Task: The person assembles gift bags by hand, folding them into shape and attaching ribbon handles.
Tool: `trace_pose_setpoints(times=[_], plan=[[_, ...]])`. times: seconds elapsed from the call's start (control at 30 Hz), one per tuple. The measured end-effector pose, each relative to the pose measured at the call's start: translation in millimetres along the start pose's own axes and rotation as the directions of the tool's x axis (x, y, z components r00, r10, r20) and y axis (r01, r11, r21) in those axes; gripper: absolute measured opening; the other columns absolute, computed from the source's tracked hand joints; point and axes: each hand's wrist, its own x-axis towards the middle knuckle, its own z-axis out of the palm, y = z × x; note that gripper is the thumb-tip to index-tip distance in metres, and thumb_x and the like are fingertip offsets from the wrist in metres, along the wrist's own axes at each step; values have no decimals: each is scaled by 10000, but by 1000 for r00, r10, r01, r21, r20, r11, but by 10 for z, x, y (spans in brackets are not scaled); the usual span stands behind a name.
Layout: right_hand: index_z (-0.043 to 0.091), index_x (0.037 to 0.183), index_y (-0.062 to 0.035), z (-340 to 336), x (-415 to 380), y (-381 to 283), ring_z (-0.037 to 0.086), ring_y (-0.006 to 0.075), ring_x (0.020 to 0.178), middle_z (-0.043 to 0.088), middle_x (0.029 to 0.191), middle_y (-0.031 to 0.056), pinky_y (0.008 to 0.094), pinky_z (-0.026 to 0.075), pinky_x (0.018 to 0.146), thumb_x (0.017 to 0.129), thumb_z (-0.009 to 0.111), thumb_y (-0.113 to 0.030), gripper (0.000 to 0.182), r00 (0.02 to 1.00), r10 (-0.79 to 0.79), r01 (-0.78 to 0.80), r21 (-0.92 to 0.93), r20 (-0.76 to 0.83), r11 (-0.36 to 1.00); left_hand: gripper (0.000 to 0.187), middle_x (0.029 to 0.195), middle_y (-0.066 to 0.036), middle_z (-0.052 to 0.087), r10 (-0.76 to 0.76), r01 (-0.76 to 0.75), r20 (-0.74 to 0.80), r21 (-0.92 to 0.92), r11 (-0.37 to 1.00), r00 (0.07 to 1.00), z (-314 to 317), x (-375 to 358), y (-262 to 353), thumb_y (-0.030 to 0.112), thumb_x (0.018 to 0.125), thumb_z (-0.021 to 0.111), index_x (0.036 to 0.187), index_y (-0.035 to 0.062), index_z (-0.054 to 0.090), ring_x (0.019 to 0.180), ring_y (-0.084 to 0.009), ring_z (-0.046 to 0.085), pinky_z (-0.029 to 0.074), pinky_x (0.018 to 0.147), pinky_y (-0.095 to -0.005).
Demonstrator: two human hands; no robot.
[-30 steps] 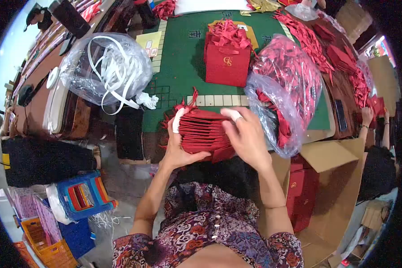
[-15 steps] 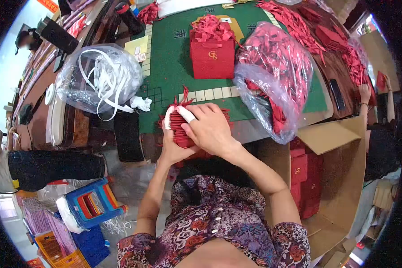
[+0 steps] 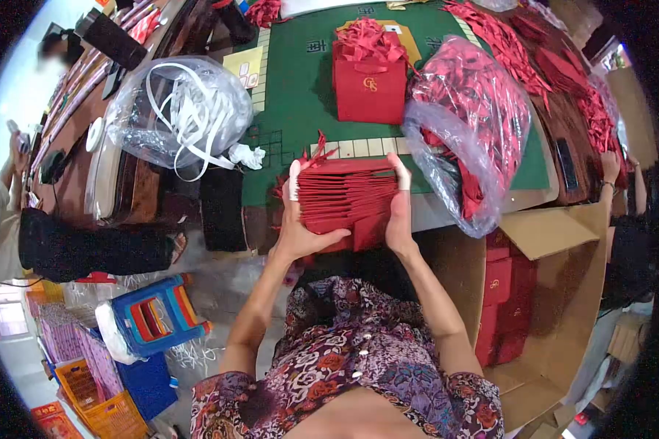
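Observation:
A thick stack of flat red paper bags (image 3: 344, 197) is squeezed between my two hands at the near edge of the table, their edges facing up. My left hand (image 3: 297, 233) is closed around the left side, its thumb laid across the near face. My right hand (image 3: 400, 212) presses the right side with its fingers upright. White wrapping covers a finger on each hand. Red ribbon ends (image 3: 321, 148) stick out at the stack's far left corner. Beyond it stands a red gift bag (image 3: 370, 91) with gold lettering, topped with a heap of red ribbons (image 3: 370, 42).
A clear plastic bag of white ribbon (image 3: 179, 117) lies to the left, and one of red ribbons (image 3: 472, 110) to the right. An open cardboard box (image 3: 556, 307) with red bags stands at lower right. People work at both sides. A blue plastic stool (image 3: 154, 314) is at lower left.
My right hand has moved from the top of the stack to its right side. The stack now shows wide between both hands. The whole view has shifted slightly.

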Motion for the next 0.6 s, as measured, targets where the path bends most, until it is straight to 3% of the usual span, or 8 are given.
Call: trace_pose_setpoints(times=[0.07, 0.23, 0.3, 0.33, 0.4, 0.47, 0.53, 0.6], plan=[[384, 1410, 14, 38, 52, -46, 332, 340, 1394, 441, 1378, 197, 449, 192, 1178, 971, 343, -672, 815, 999, -54, 54, 47, -9, 997, 1423, 1528, -180, 310, -11, 11, 2, -14, 1000, 1000, -25, -17, -36, 308, 537, 966, 1558, -7, 25, 1401, -283, 360, 301, 1162, -417], [330, 1430, 11, -43, -112, 216, 359, 279, 1364, 401, 1399, 172, 425, 246, 1151, 865, 527, -730, 952, 992, -5, -2, 58, 124, 998, 1359, 1503, -169, 337, 15, -16, 23, 54, 998, 1000, -20, -16, -100, 292, 545, 959, 1548, -8, 93, 1384, -283, 379, 310, 1156, -421], [320, 1431, 5, -42, -176, 148, 377, 290, 1355, 393, 1412, 184, 441, 261, 1151, 812, 652, -684, 984, 991, 20, -38, 133, 133, 990, 1295, 1472, -212, 310, -51, 50, -14, -94, 994, 999, 19, -71, -164, 377, 536, 948, 1526, 9, 198, 1383, -353, 350, 309, 1152, -462], [325, 1414, 1, -28, -176, 150, 419, 356, 1328, 437, 1352, 214, 511, 283, 1135, 735, 780, -543, 982, 995, 15, -30, 147, 101, 989, 1295, 1472, -212, 310, -56, 54, -16, -95, 994, 998, 7, -52, -131, 377, 536, 948, 1526, 9, 198, 1383, -353, 350, 309, 1152, -462], [328, 1410, 0, -14, -156, 201, 420, 367, 1327, 435, 1355, 212, 509, 286, 1134, 729, 786, -543, 984, 995, -41, 32, 107, 87, 994, 1267, 1473, -149, 368, -78, 81, 33, -102, 991, 996, -28, -27, -73, 275, 553, 958, 1518, 3, 184, 1353, -265, 416, 336, 1142, -412], [325, 1419, -34, 0, -73, 311, 399, 342, 1341, 412, 1392, 192, 511, 283, 1145, 712, 792, -625, 1033, 977, -199, 199, 9, 77, 980, 1267, 1470, -148, 368, -40, 42, 33, -75, 996, 999, -54, 13, -60, 268, 547, 962, 1515, 5, 188, 1351, -263, 418, 341, 1139, -410], [351, 1395, -46, 3, -42, 394, 411, 348, 1329, 432, 1369, 190, 522, 289, 1140, 682, 826, -602, 1021, 975, -194, 188, 65, 108, 980, 1268, 1468, -147, 369, -14, 15, 35, -45, 999, 999, -46, 31, -112, 260, 542, 967, 1512, 8, 192, 1348, -260, 419, 346, 1136, -408], [377, 1371, -58, -21, -89, 463, 423, 354, 1318, 453, 1346, 188, 533, 295, 1135, 652, 859, -579, 1011, 975, -172, 155, 123, 141, 980, 1203, 1408, -189, 360, -39, 39, -5, -110, 993, 999, -16, -6, -208, 334, 517, 961, 1468, 20, 294, 1326, -355, 398, 352, 1122, -452]])
